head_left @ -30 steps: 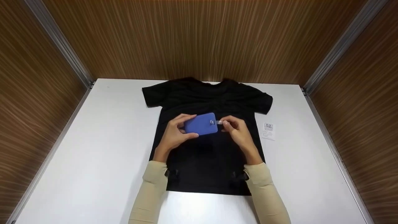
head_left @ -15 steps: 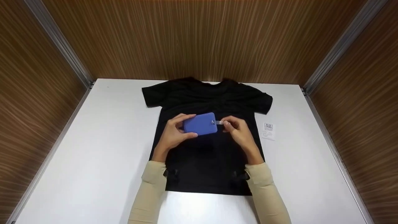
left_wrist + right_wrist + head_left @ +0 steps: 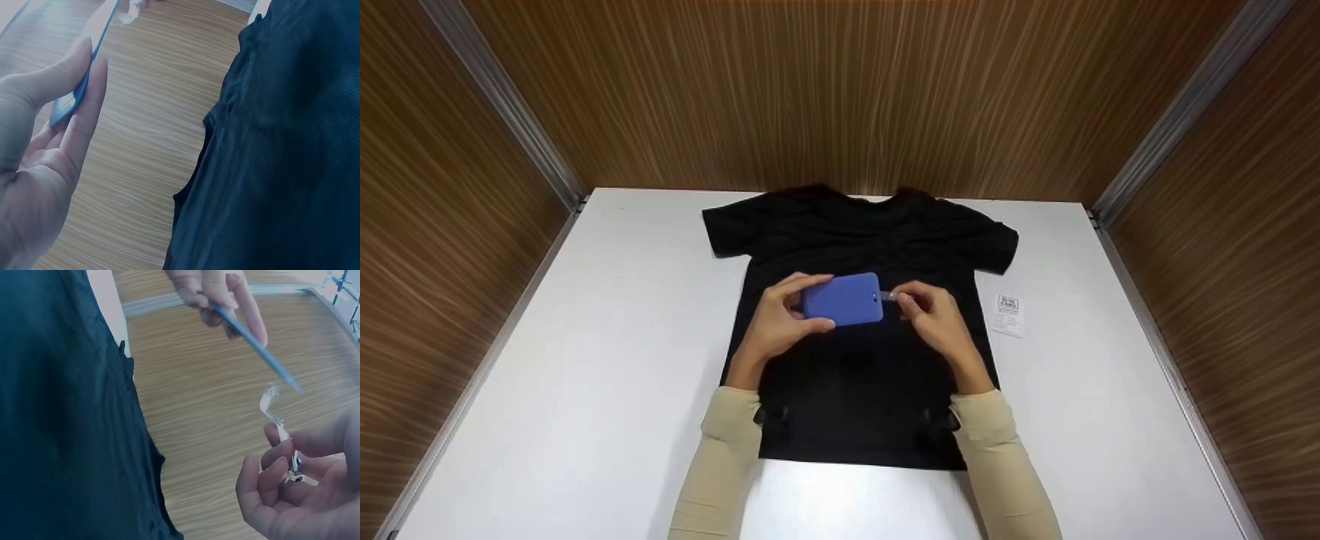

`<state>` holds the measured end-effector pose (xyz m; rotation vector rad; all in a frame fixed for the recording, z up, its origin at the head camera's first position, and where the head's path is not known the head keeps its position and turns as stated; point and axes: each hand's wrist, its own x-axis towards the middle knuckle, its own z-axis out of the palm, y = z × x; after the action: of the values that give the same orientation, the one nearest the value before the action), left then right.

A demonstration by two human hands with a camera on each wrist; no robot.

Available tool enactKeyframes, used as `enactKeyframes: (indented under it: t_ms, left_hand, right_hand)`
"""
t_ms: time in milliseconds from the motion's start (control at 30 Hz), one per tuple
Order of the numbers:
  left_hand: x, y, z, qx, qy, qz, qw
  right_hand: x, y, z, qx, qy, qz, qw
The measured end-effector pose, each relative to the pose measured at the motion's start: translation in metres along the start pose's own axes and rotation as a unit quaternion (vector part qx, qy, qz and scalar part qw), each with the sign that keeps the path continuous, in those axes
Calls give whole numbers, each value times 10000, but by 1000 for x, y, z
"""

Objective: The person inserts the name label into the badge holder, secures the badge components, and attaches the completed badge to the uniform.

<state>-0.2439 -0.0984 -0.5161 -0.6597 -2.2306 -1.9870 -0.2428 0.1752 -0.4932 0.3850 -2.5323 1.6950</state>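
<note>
"What's farthest left?"
"A brown wood-grain panel (image 3: 442, 262), then the white counter (image 3: 622, 322). Next comes the left-hand grip (image 3: 778, 315), holding a flat blue rectangular badge holder (image 3: 846, 300) by its left end, between thumb and fingers."
"Where's the holder, exactly?"
"Raised over a black short-sleeved fabric T-shirt (image 3: 855, 420) laid out on the counter, wrinkled across the chest. A small slot shows at the holder's right end."
"And beside the slot?"
"A clear plastic strap with shiny fittings (image 3: 266, 405). The right wrist view shows a gap between its tip and the holder."
"Who has the strap?"
"The right-hand grip (image 3: 933, 313), pinching it, fingers curled."
"Farther right?"
"A white rectangular card with dark print (image 3: 1007, 316), on the counter just beside the shirt."
</note>
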Motion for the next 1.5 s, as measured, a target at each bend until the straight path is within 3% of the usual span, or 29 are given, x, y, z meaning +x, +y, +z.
enactKeyframes:
  t_ms: [300,667,833,1000,1300,1500]
  left_hand:
    - [2,0,-2,284,-4,-38,9996]
    - [4,-1,-6,383,44,0,9993]
    - [6,2,-4,393,1,-134,9991]
    - [7,2,-2,447,1,-251,9987]
    - [5,0,-5,296,80,-109,9995]
    - [-1,-4,-10,176,89,-27,9998]
  right_hand:
    - [5,23,-8,-728,-350,315,9962]
    - [11,40,-22,-758,-642,700,9926]
    - [16,43,-28,-887,-618,1041,9887]
    - [27,48,-33,-1431,-548,1069,9824]
    - [42,63,-35,-1792,-379,1326,9741]
    - [47,72,-30,-2089,-356,1052,9716]
